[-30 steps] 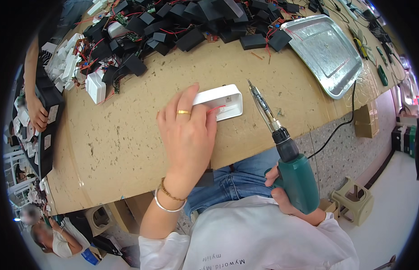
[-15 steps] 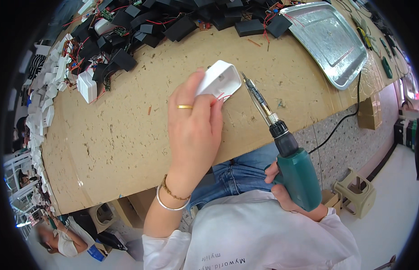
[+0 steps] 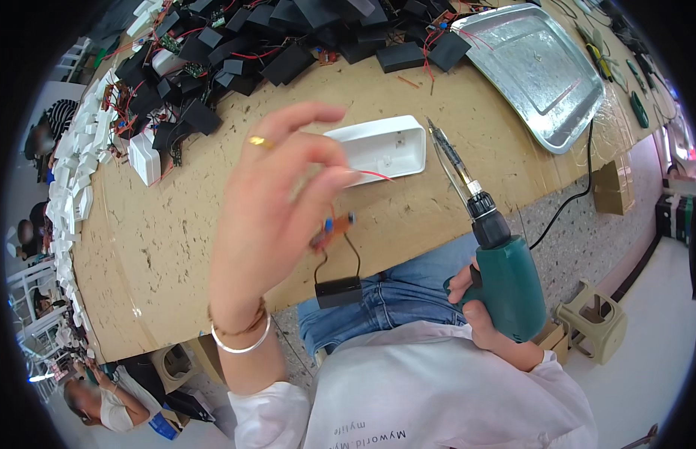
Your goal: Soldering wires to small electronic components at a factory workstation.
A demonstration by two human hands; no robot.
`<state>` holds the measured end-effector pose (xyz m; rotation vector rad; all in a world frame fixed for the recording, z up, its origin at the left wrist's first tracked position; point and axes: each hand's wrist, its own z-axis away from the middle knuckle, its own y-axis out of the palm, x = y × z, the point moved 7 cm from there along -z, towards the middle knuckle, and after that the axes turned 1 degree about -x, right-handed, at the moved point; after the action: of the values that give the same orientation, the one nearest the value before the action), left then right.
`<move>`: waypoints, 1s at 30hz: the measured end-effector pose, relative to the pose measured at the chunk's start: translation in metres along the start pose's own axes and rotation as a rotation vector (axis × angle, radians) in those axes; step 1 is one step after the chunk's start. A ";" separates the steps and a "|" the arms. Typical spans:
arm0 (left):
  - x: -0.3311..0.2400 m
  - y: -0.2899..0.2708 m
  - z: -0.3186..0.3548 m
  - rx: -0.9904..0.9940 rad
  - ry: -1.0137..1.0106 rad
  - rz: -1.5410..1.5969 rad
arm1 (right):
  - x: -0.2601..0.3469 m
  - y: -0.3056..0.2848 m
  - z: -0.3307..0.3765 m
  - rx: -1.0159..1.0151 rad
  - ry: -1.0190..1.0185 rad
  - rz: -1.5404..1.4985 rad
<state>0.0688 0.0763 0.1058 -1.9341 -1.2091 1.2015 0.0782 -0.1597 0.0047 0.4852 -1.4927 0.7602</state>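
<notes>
My left hand (image 3: 269,202), blurred by motion, is above the cardboard-topped table. Its thumb and index finger are pinched on a thin red wire (image 3: 376,175). Beside those fingers a white plastic casing (image 3: 393,150) lies with its hollow side up. Below the palm is a small circuit board (image 3: 333,230) with a blue part, partly hidden by the hand. Dark wires link it to a black box (image 3: 338,292) at the table's near edge. My right hand (image 3: 474,299) grips a green pistol-shaped soldering iron (image 3: 505,280), its tip pointing up, just right of the casing.
Black boxes (image 3: 288,66) with red wires and boards are heaped at the far side. White casings (image 3: 82,161) line the left edge. A metal tray (image 3: 531,82) sits far right, with pliers (image 3: 599,63) beyond. A black cord (image 3: 565,203) runs off the right edge.
My left hand has moved left and let go of the casing, which now lies flatter. The board and black box have come into view. The soldering iron has shifted slightly right.
</notes>
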 end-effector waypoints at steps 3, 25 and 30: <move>0.027 -0.008 0.021 -0.126 -0.535 0.918 | 0.001 0.000 -0.002 0.009 0.006 -0.033; 0.043 0.032 -0.008 -0.265 -0.447 0.170 | 0.003 0.000 -0.005 -0.015 -0.042 -0.031; 0.063 0.055 -0.007 -0.107 -0.753 0.498 | 0.004 0.003 -0.004 -0.014 0.029 -0.080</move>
<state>0.1094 0.1088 0.0396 -1.9829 -1.1617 2.3112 0.0785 -0.1539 0.0075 0.5186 -1.4419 0.6907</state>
